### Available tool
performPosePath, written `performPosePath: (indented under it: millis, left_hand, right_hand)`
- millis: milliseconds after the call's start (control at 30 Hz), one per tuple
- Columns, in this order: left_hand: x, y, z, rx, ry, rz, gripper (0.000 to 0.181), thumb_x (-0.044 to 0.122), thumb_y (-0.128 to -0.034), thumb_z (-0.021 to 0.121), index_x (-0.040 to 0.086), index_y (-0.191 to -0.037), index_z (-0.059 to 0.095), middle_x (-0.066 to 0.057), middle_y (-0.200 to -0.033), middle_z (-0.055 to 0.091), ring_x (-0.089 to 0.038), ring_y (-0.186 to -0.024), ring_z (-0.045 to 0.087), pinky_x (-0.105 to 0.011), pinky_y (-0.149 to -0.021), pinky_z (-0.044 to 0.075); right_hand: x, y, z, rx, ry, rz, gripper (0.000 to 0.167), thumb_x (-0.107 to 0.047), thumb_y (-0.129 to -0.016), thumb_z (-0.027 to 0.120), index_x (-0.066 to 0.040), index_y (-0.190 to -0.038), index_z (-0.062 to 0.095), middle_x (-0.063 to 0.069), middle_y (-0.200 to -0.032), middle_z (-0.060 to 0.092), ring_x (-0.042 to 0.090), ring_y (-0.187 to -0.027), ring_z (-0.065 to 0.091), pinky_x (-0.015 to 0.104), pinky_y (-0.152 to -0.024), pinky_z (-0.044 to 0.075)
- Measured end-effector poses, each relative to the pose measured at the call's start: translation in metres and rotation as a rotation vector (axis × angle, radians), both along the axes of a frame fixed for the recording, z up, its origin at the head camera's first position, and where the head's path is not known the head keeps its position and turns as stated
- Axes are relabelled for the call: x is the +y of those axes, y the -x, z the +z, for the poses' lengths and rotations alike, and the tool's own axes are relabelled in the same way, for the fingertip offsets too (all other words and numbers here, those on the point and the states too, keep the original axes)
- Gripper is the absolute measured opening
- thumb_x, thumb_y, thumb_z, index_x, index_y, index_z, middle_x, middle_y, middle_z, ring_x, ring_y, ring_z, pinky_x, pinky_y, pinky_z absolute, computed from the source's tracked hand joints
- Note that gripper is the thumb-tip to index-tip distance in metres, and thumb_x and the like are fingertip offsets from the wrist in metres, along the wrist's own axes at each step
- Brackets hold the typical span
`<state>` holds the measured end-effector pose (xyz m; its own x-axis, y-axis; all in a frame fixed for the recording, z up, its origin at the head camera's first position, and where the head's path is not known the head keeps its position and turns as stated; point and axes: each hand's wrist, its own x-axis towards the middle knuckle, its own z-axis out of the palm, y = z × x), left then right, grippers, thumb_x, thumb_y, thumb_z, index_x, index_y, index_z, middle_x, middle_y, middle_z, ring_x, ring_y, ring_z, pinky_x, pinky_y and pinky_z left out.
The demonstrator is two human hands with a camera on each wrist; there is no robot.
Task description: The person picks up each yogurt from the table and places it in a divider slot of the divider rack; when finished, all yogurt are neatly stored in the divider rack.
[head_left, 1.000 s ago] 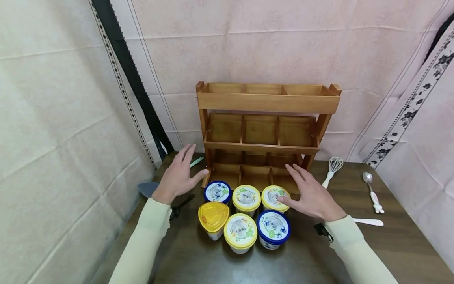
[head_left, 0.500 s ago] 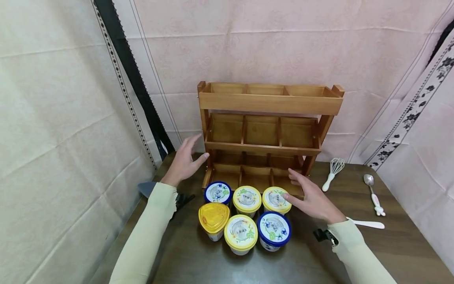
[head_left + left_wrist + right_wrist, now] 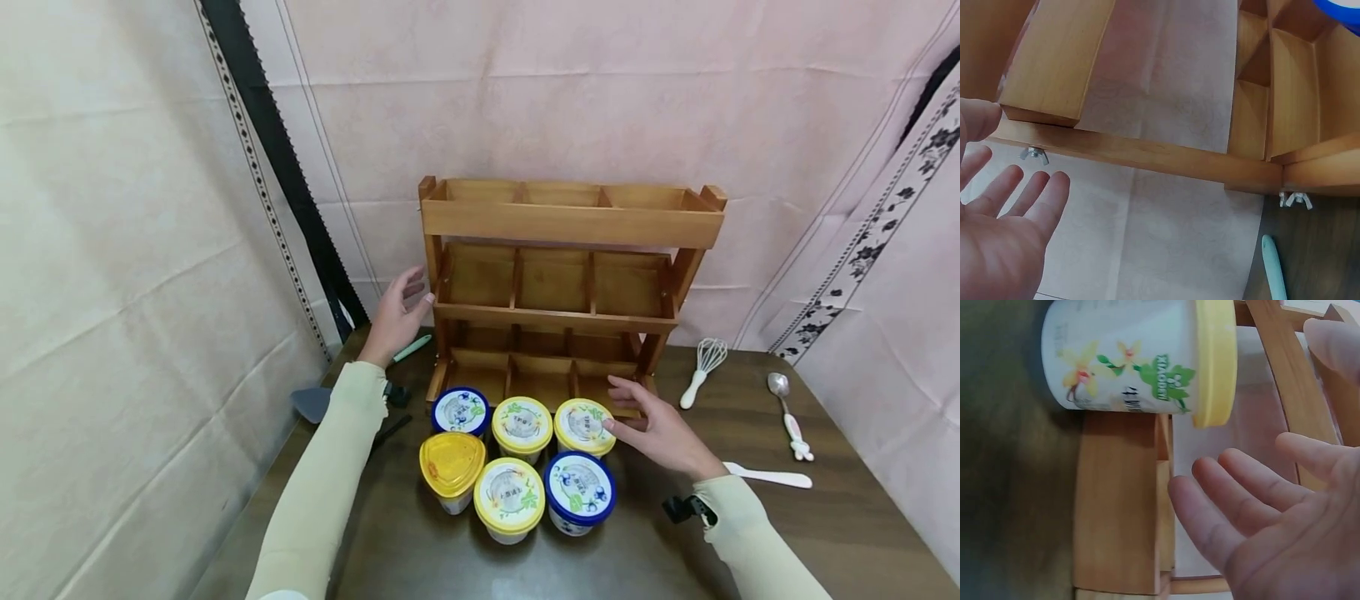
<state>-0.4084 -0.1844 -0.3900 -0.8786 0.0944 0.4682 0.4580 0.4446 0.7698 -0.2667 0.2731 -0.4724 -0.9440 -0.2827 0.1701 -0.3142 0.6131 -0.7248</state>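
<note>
A three-tier wooden rack (image 3: 573, 223) with divided compartments stands at the back of the table. Beside its left side is my left hand (image 3: 401, 317), fingers loosely bent and holding nothing. In the left wrist view, its fingertips are near a wing nut (image 3: 1035, 154); contact with the wood cannot be made out. My right hand (image 3: 663, 429) hovers by the rack's lower right corner, thumb next to a yellow-lidded tub (image 3: 583, 427), its fingers relaxed and apart from the tub in the right wrist view. More tubs stand before the rack, including a blue-lidded one (image 3: 580, 487) and a plain yellow-lidded one (image 3: 452, 462).
Right of the rack lie a whisk (image 3: 705, 367), a spoon (image 3: 789, 417) and a white-handled utensil (image 3: 772, 476). On the left are a green-handled item (image 3: 412, 347) and a blue-grey blade-like piece (image 3: 311, 403). Cloth hangs behind and at both sides.
My left hand has moved forward and right, closer to the rack's left side. The right hand has drawn slightly toward me, its fingers a little more bent. The tubs stay put.
</note>
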Motion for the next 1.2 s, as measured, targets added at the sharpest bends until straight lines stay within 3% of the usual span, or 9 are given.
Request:
performPosePath:
  millis: [133,333,600,700,833,1067,1200]
  left_hand:
    - [0.002,0.010,-0.003,-0.010,-0.068,0.015,0.050,0.028,-0.1087,0.061,0.026,-0.157,0.048,-0.005,-0.160,0.052,-0.029,-0.145,0.053,-0.055,-0.115,0.049]
    - [0.011,0.022,-0.002,0.000,-0.164,0.002,0.048,0.028,-0.1094,0.060,0.023,-0.156,0.049,-0.007,-0.155,0.055,-0.029,-0.143,0.055,-0.050,-0.119,0.046]
    - [0.020,0.031,0.003,-0.004,-0.294,0.004,0.043,0.023,-0.1084,0.062,0.017,-0.150,0.053,-0.012,-0.146,0.058,-0.030,-0.138,0.056,-0.048,-0.119,0.046]
    - [0.021,0.033,0.003,-0.004,-0.322,0.007,0.042,0.022,-0.1077,0.063,0.018,-0.149,0.055,-0.011,-0.146,0.059,-0.029,-0.137,0.057,-0.047,-0.119,0.046]
    - [0.019,0.032,0.002,-0.018,-0.335,0.010,0.043,0.021,-0.1065,0.065,0.018,-0.148,0.057,-0.011,-0.147,0.060,-0.028,-0.137,0.057,-0.046,-0.120,0.045]
    - [0.011,0.033,0.005,-0.040,-0.318,-0.004,0.043,0.018,-0.1059,0.066,0.015,-0.148,0.056,-0.013,-0.145,0.060,-0.031,-0.136,0.057,-0.049,-0.117,0.047]
    - [0.011,0.035,0.006,-0.037,-0.282,-0.005,0.043,0.018,-0.1066,0.065,0.016,-0.148,0.056,-0.012,-0.144,0.060,-0.030,-0.135,0.058,-0.049,-0.117,0.047]
  right_hand:
    - [0.001,-0.001,-0.008,-0.029,0.033,0.003,0.073,-0.042,-0.098,0.075,-0.021,-0.160,0.042,0.019,-0.148,0.058,0.041,-0.134,0.060,0.063,-0.105,0.054]
    - [0.002,-0.002,-0.013,-0.042,0.078,0.031,0.068,-0.037,-0.100,0.074,-0.019,-0.158,0.044,0.019,-0.147,0.059,0.042,-0.132,0.061,0.060,-0.104,0.056]
    - [0.003,0.000,-0.018,-0.079,0.136,0.091,0.066,-0.029,-0.100,0.075,-0.018,-0.157,0.045,0.018,-0.150,0.058,0.038,-0.130,0.061,0.029,-0.099,0.057]
    - [0.002,0.002,-0.019,-0.091,0.156,0.107,0.069,-0.027,-0.098,0.077,-0.018,-0.158,0.045,0.018,-0.151,0.057,0.038,-0.130,0.061,0.029,-0.099,0.057]
    - [0.001,0.001,-0.020,-0.119,0.160,0.135,0.074,-0.028,-0.095,0.080,-0.018,-0.159,0.044,0.016,-0.147,0.059,0.036,-0.128,0.060,0.031,-0.099,0.058]
    - [0.000,0.003,-0.020,-0.156,0.154,0.196,0.079,-0.027,-0.092,0.083,-0.016,-0.160,0.044,0.016,-0.145,0.060,0.037,-0.125,0.062,0.023,-0.094,0.058]
    - [0.001,0.005,-0.023,-0.170,0.136,0.208,0.082,-0.029,-0.091,0.083,-0.014,-0.161,0.042,0.016,-0.151,0.057,0.038,-0.130,0.060,0.028,-0.096,0.059]
